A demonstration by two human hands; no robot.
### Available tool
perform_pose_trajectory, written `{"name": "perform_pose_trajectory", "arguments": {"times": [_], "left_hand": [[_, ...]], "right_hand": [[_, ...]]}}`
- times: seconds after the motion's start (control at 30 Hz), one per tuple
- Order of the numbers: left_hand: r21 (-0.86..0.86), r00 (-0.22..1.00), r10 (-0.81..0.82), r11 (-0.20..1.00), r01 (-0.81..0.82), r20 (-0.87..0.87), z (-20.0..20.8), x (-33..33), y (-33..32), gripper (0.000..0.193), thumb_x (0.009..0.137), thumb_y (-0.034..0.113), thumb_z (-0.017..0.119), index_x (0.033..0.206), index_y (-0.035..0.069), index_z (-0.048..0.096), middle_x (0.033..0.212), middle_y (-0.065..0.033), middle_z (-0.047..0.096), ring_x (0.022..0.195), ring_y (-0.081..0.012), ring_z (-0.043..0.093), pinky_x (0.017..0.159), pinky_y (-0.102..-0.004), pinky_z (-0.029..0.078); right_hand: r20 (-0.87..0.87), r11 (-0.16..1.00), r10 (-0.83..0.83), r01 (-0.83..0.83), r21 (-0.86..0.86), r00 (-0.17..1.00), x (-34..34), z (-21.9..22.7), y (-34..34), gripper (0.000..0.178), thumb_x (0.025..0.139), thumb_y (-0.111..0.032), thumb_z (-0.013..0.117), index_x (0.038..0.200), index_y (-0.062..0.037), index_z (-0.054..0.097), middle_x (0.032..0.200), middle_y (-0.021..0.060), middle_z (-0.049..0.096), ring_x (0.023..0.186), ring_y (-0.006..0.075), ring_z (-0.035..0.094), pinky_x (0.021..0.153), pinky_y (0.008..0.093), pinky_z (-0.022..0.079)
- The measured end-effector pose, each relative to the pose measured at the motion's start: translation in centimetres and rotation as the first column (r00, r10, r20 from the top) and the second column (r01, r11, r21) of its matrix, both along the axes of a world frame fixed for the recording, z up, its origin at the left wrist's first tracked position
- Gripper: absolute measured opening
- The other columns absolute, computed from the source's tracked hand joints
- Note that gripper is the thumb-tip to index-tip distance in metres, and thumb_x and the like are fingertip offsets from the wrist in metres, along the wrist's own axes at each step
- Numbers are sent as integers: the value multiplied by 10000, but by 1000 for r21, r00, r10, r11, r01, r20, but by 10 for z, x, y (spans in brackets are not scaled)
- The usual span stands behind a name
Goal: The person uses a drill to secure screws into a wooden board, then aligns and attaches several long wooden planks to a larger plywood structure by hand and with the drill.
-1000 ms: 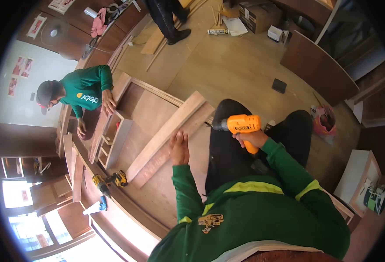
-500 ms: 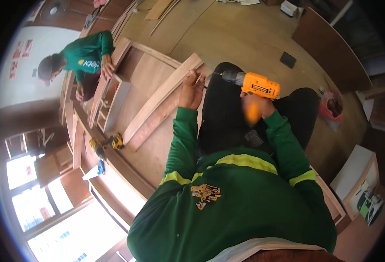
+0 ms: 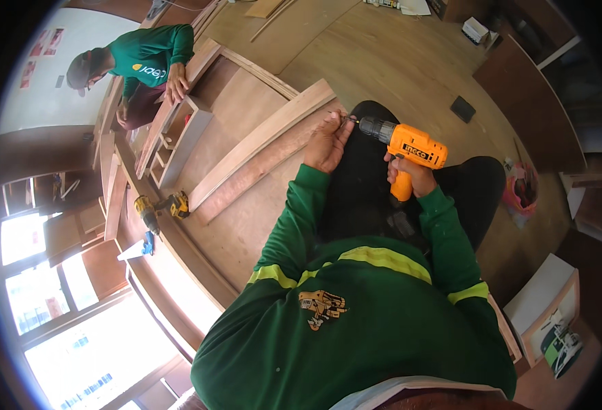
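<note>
My right hand (image 3: 414,176) is wrapped around the grip of an orange cordless drill (image 3: 418,146), which lies sideways over my lap with its black chuck pointing left. My left hand (image 3: 325,145) is at the tip of the drill bit (image 3: 356,121), thumb and fingers pinched together. Whatever small thing the pinch holds is too small to make out. Beside that hand, a long pale wooden strip (image 3: 267,142) and a darker plank (image 3: 263,166) slant across a wooden panel (image 3: 243,236) on my left.
A co-worker in a green shirt (image 3: 152,53) leans over a wooden frame at the far left. A yellow and black drill (image 3: 148,214) rests on the frame's edge. On the floor are a dark flat block (image 3: 462,109), a red bag (image 3: 521,186) and a brown board (image 3: 530,106) to the right.
My left hand has come right, up to the drill's tip. The drill, its lower part blurred before, is now steady and tilted a little differently. The whole view has shifted slightly.
</note>
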State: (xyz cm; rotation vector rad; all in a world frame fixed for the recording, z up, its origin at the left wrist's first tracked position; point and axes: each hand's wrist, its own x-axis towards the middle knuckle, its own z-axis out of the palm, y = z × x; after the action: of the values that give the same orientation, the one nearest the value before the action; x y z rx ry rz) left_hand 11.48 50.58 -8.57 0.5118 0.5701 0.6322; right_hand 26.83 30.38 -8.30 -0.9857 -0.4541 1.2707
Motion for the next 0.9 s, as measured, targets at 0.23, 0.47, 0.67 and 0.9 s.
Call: {"name": "perform_pose_trajectory", "arguments": {"times": [0.23,0.47,0.67,0.9], "left_hand": [[36,1000,-6,999,6,16,0,4,-3,145,1041,178,629,1087,42,655,1027,-31,666,1098,-191,671,984,-280,579],[-61,993,34,998,-27,111,17,9,-7,133,1029,191,655,1109,84,663,1076,-11,676,1117,-196,657,976,-301,561],[-124,1000,13,992,-15,-13,11,-12,5,277,1000,223,703,1192,63,584,1115,-71,660,1069,-184,656,960,-309,568],[332,929,296,919,-214,-221,23,-32,24,306,974,125,730,1227,29,587,1080,-95,682,1020,-200,687,926,-334,582]], "right_hand": [[64,1000,-14,16,-26,998,-2,8,1,222,885,-80,651,1088,12,644,912,77,664,669,148,643,639,315,555],[230,999,-15,22,-28,973,-14,26,6,230,905,-50,671,1130,-9,649,936,52,660,698,114,627,680,288,544],[354,997,49,-23,-77,934,-16,46,22,230,909,-69,697,1131,-22,666,898,20,664,701,93,626,666,273,537],[458,982,167,-103,-161,873,-19,58,49,251,905,-93,719,1140,-15,680,894,17,683,696,88,633,652,264,536]]}}
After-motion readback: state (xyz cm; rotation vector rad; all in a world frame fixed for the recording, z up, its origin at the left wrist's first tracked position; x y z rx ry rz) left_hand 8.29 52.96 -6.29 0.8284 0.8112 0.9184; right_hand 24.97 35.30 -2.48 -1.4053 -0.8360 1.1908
